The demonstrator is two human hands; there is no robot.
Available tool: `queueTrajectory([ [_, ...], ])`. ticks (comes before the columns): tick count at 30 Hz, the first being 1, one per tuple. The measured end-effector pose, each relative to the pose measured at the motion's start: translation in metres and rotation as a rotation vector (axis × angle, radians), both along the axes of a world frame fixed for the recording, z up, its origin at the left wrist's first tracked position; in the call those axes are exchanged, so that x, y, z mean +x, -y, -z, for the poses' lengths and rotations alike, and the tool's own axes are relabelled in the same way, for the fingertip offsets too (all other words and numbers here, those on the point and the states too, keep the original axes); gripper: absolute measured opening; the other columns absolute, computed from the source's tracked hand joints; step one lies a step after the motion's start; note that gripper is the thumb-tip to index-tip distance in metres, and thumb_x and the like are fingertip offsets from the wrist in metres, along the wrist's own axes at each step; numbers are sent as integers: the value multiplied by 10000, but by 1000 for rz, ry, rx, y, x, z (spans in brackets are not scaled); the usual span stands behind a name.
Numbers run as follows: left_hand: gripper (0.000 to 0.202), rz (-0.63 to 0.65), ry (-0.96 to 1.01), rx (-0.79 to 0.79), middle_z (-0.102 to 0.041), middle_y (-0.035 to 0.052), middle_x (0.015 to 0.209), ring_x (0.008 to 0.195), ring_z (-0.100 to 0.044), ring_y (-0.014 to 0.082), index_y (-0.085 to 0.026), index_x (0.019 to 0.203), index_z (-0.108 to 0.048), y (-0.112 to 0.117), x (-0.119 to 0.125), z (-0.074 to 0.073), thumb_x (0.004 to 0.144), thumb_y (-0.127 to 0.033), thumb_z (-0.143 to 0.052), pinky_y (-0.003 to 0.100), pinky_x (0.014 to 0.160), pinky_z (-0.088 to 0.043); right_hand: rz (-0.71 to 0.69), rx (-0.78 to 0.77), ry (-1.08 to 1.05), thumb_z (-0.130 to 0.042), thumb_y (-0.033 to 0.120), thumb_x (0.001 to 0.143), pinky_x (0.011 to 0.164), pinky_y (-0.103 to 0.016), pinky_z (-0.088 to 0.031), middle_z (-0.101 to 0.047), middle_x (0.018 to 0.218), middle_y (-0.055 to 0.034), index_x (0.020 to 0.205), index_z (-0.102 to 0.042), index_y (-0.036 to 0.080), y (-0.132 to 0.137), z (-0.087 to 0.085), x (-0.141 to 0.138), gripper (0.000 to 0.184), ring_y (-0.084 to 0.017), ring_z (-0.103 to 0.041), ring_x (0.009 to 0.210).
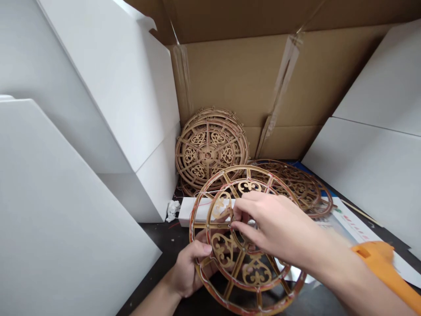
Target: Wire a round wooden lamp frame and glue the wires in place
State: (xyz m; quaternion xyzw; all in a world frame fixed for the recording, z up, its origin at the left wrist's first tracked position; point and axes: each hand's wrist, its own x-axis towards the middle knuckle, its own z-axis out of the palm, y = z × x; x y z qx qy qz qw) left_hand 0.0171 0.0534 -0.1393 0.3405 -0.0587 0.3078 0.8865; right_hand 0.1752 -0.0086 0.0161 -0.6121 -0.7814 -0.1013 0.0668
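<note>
Fretwork wooden wheel (pixel 223 248) — left hand (pixel 189 270), right hand (pixel 269 224)

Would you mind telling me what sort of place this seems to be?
Probably a craft workbench or model-making corner: fretwork wooden wheels leaning against a cardboard box, white panels, and an orange glue gun.

Left hand (pixel 187 268) holding fretwork wooden wheel (pixel 223 248), right hand (pixel 272 224) pinching its spokes, more wheels (pixel 210 147) behind
</note>
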Motion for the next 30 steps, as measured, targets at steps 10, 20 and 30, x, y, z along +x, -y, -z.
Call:
queueTrajectory([
  [10, 509, 32, -36, -14, -702, 140, 1209, 1162, -648, 326, -149, 1299, -644, 2, -1, 3, 806, -271, -667, 449, 1058, -445, -31, 98, 184, -650, 249, 887, 557, -325, -348, -656, 767, -9, 779, -612, 209, 2, 4, -1, 121, -191, -628, 655],
  [20, 448, 59, -12, 6, -699, 115, 1215, 1201, -624, 305, -169, 1262, -667, 10, 3, 2, 819, -226, -632, 439, 1088, -423, -98, 276, 365, -670, 128, 799, 486, -336, -294, -643, 668, -18, 726, -576, 221, 10, 14, -14, 151, -187, -597, 574],
  [30, 458, 38, -8, -30, -714, 100, 1177, 1171, -639, 288, -172, 1236, -675, 13, 6, -3, 786, -149, -591, 422, 1066, -434, -30, 138, 398, -728, 64, 698, 477, -335, -248, -665, 712, -31, 766, -616, 199, 8, 10, -20, 189, -208, -641, 644],
])
